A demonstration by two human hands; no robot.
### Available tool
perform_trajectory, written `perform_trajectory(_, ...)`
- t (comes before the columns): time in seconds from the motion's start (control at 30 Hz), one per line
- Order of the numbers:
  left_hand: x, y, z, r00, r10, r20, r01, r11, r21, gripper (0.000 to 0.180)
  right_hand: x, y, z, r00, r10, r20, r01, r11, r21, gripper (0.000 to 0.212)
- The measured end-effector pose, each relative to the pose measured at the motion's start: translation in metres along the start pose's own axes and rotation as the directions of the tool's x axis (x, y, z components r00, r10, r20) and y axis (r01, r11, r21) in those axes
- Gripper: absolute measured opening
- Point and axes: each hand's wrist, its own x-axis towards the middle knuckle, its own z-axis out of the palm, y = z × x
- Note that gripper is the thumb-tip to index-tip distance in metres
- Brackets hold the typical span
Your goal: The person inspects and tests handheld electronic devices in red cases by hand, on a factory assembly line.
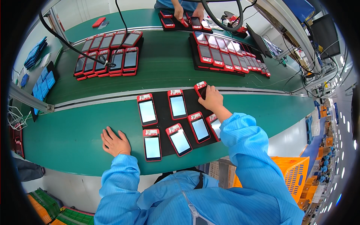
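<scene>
My left hand [115,142] lies flat on the green bench top [71,131], its fingers spread and nothing in it. With its thumb and fingers, my right hand [212,99] grips a red handheld terminal [201,86] whose screen is dark; the hand covers part of it. That terminal is at the back right corner of a black mat [163,129]. Several more red terminals lie face up on the mat with lit white screens, among them a front left one [152,147] and a back middle one [177,105]. My right sleeve partly hides the rightmost one [215,126].
Beyond a metal rail [123,95], a green conveyor belt [161,71] bears two groups of red terminals, a left group [102,62] and a right group [225,56]. A black cable [101,59] hangs over the left group. Across the belt, a person's hands [179,12] handle terminals. An orange crate [296,172] stands at my right.
</scene>
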Motion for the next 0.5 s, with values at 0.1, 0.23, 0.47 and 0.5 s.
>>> perform_trajectory(0.1,0.0003,-0.0011,-0.0002,1.0,0.004,-0.009,-0.003,1.0,0.01,0.047,0.0002,-0.001,-0.0009,1.0,0.0,0.005,0.0,1.0,-0.001,0.072)
perform_trajectory(0.23,0.0004,-0.0009,-0.0005,1.0,0.008,-0.012,-0.008,1.0,0.005,0.047,0.0006,-0.0006,-0.0002,1.0,0.001,0.013,-0.001,1.0,0.005,0.073)
perform_trajectory(0.47,0.0,-0.0009,0.0001,1.0,0.011,-0.022,-0.011,1.0,0.005,0.046,0.0002,-0.0002,-0.0001,1.0,0.003,0.017,-0.003,1.0,0.001,0.073)
perform_trajectory(0.5,0.0,-0.0009,0.0001,1.0,0.013,-0.022,-0.013,1.0,0.005,0.046,0.0,-0.0001,0.0001,1.0,0.001,0.01,-0.001,1.0,0.0,0.073)
